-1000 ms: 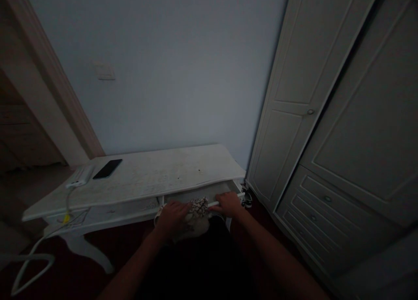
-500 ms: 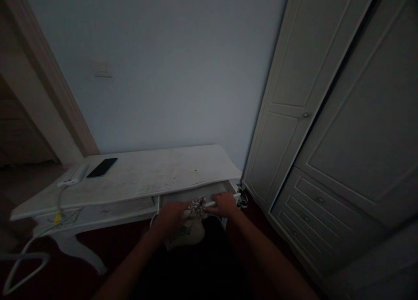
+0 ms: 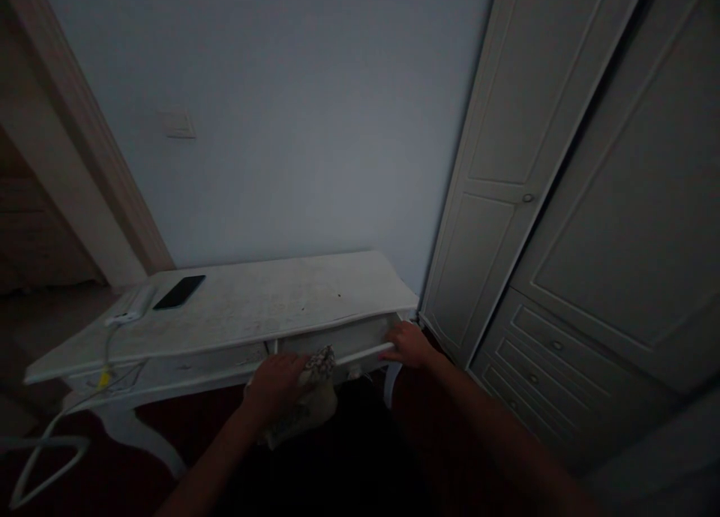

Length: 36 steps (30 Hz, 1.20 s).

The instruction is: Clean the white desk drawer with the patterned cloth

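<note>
My left hand (image 3: pixel 278 378) is closed on a pale cloth bag (image 3: pixel 307 412), whose gathered top has a dark pattern. The bag hangs low in front of the desk, partly behind my forearm. My right hand (image 3: pixel 409 343) curls its fingers over the right end of a drawer front (image 3: pixel 365 356). That drawer stands partly pulled out, with part of its pale inside showing. The white desk (image 3: pixel 304 281) has a worn, stained top. Dim light hides finer details of the fingers.
A dark phone (image 3: pixel 180 292) lies on the desk's left side beside a white power strip (image 3: pixel 132 307) with a cable. White wardrobe doors (image 3: pixel 495 164) and small wardrobe drawers (image 3: pixel 532 378) stand at right. The blue wall (image 3: pixel 304 127) rises behind, and dark red carpet (image 3: pixel 416 419) lies below.
My left hand has moved left and down with the bag, away from the drawer. My right hand has moved right to the drawer front's end, and the drawer is pushed further in.
</note>
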{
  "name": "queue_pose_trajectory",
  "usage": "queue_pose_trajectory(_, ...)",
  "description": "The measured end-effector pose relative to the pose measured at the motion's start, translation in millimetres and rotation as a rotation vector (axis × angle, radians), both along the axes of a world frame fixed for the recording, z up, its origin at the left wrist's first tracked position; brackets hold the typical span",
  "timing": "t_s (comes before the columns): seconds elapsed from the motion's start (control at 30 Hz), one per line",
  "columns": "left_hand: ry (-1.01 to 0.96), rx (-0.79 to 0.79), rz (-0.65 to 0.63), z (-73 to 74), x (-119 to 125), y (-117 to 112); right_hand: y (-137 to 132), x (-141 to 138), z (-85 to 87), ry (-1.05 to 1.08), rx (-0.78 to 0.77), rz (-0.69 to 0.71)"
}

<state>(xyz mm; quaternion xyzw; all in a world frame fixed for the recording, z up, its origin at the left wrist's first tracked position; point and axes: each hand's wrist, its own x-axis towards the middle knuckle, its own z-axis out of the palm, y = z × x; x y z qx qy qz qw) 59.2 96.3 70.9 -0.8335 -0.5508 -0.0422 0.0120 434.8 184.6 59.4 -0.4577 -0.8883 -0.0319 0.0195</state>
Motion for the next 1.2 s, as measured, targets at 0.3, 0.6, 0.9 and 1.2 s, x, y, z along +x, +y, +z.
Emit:
queue_pose_trajectory(0.3,0.024,-0.028,-0.119,9.1,87.2,33.9,-0.3,-9.1,-2.3,-0.009,0.023,-0.02)
queue_pose_trajectory(0.6,-0.027,-0.029,-0.083,-0.2,65.8,28.4,-3.6,-12.1,2.2,-0.041,0.017,-0.06)
queue_pose_trajectory(0.9,-0.153,-0.042,-0.068,-10.0,-23.7,10.5,-4.7,-12.5,1.6,-0.038,0.022,-0.081)
queue_pose_trajectory(1.2,0.005,-0.067,0.016,4.5,7.1,5.3,-4.2,-30.3,2.6,-0.057,-0.031,-0.073)
